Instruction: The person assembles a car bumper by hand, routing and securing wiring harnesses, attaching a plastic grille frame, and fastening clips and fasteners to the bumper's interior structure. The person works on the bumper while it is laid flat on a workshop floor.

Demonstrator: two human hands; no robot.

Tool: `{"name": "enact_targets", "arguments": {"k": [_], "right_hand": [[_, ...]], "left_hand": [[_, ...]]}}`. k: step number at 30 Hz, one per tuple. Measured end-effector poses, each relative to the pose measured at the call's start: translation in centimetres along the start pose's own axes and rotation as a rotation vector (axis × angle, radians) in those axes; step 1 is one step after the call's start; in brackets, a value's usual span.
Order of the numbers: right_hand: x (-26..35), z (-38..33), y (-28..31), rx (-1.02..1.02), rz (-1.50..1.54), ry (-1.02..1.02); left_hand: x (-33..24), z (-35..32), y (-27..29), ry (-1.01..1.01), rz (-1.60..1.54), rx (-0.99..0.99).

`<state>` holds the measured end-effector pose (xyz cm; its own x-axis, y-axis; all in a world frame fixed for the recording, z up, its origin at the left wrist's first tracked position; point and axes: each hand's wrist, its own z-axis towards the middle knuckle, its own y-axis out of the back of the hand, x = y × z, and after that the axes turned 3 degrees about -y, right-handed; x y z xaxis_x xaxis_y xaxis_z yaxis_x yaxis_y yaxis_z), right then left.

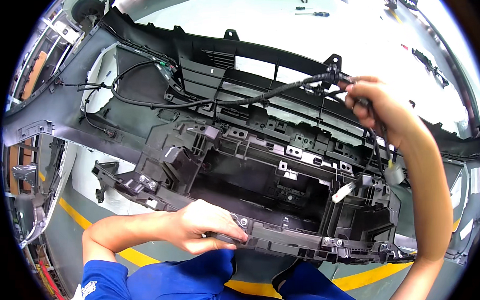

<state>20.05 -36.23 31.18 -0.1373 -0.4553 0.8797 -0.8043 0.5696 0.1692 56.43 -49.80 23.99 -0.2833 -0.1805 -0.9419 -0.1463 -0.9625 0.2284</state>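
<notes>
Currently, black harness (287,87) is held in right hand (375,99); black frame (284,236) is clasped at near edge by left hand (203,225).

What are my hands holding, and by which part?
Your right hand holds the black, tube-wrapped wiring harness near its right, branching end; your left hand grips the black plastic frame's near edge.
</notes>
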Motion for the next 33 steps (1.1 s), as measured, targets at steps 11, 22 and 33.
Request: {"name": "enact_targets", "arguments": {"k": [11,22,33], "right_hand": [[-8.4,0.9,2.1,0.012,-0.482,0.009],[-4.0,3.2,6.0,0.059,-0.339,0.075],[-5.8,3.0,7.3,0.187,-0.780,0.173]], "left_hand": [[2.7,1.3,-1.2,-0.109,0.010,0.012],[2.2,0.2,-0.9,0.018,0.050,-0.028],[2.6,-1.2,-1.9,0.063,0.108,0.018]]}}
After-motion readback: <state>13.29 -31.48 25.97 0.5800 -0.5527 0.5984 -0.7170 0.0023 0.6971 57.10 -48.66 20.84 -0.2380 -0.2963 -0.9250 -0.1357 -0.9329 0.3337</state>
